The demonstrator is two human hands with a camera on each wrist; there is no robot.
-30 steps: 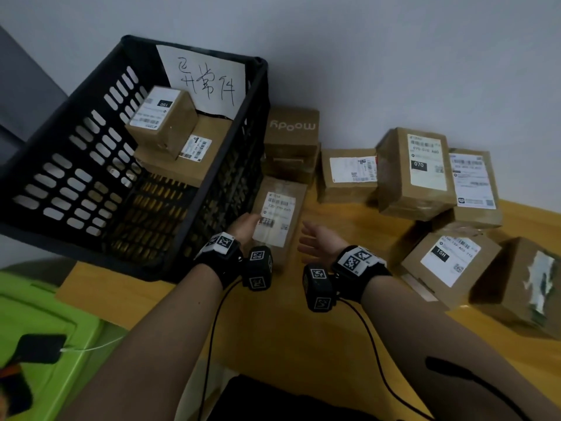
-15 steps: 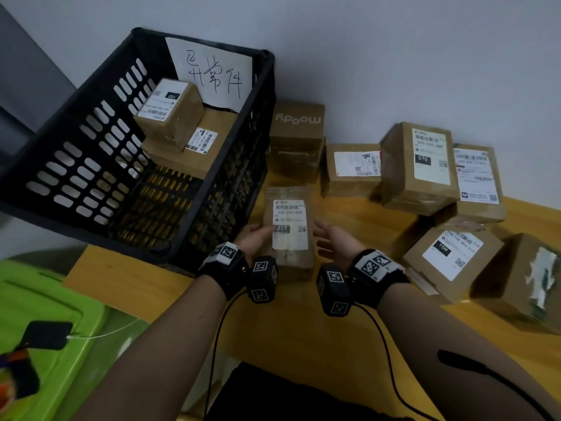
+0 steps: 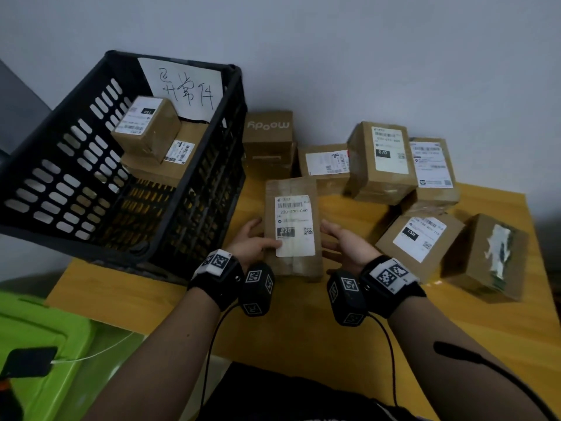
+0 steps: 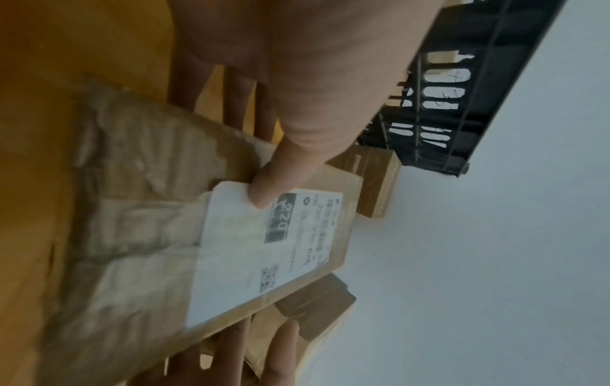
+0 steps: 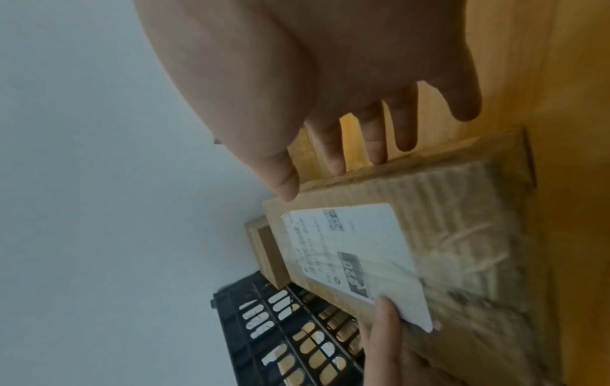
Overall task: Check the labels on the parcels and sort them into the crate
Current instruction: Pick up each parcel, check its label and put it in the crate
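Observation:
A flat brown parcel (image 3: 293,226) with a white label marked 220 is held just above the yellow table (image 3: 303,323), label up. My left hand (image 3: 253,240) grips its left edge, with the thumb (image 4: 280,169) on the label and the fingers underneath. My right hand (image 3: 340,243) is at the parcel's right edge, its straight fingers (image 5: 333,146) touching the side of the parcel (image 5: 445,209). The black slotted crate (image 3: 45,189) stands to the left with a handwritten paper sign. It holds two labelled parcels (image 3: 145,129), one stacked on the other.
Several more cardboard parcels lie along the wall and to the right: a "moody" box (image 3: 268,138), a 070 box (image 3: 382,159), a 15H box (image 3: 419,241) and a taped box (image 3: 488,256). A green bin (image 3: 45,344) sits at lower left, off the table.
The parcel has come away from the crate's side toward me and turned square to me. My right hand has closed in from the right to touch its edge.

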